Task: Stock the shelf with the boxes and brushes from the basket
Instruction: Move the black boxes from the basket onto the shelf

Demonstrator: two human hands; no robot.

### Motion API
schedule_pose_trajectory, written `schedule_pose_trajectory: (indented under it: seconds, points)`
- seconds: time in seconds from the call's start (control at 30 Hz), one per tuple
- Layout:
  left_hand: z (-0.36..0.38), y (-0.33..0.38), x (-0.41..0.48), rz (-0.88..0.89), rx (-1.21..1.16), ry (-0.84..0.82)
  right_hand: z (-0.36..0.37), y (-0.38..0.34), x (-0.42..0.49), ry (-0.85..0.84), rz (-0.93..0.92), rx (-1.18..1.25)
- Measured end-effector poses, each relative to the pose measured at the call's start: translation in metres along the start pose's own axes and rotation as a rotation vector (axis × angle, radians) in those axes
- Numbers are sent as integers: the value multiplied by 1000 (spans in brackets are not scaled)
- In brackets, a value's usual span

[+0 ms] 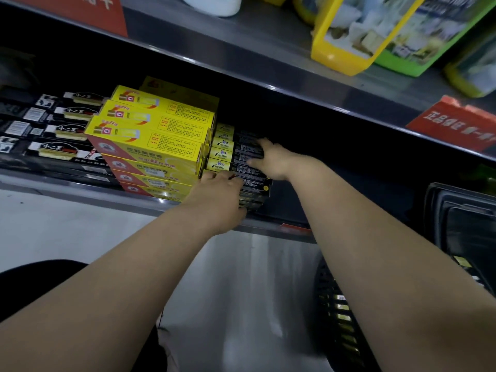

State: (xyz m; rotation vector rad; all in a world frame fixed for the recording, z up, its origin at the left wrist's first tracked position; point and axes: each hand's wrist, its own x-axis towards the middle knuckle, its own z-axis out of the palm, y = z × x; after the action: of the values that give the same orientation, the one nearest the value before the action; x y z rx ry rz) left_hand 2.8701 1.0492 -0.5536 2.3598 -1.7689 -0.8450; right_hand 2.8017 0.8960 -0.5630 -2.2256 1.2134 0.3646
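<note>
Slim black-and-yellow cardboard boxes (230, 154) sit stacked on the grey metal shelf (80, 191), under both your hands.
Your left hand (217, 194) grips the stack's front end, fingers curled round it; your right hand (271, 159) lies flat on top, fingers straight. The black slatted plastic basket (338, 318) holds more boxes.

L grip (218, 196) curled, R grip (271, 159) flat

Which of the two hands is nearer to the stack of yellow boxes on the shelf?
Left. The left hand grips the black boxes at their front end, right beside the yellow boxes. The right hand rests further right, on top of the black boxes.
</note>
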Motion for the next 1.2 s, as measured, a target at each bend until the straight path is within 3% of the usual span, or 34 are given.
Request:
schedule_pose_trajectory:
  seconds: [0.17,0.43,0.67,0.9,1.0,1.2]
  points:
    - [-14,26,-10,51,-307,159,-53,7,-67,20,-135,-68]
    - [-20,118,-54,460,-427,241,-86,102,-231,191,-223,44]
    - [2,215,-88,666,-237,78,-63,200,-313,140,-48,107]
    - [41,288,-80,677,-28,-75,-46,294,-328,204,187,258]
    - [54,312,-64,651,-8,-122,-42,331,-314,231,301,139]
    - [76,337,-27,581,-102,-205,-28,395,-270,78,484,-136]
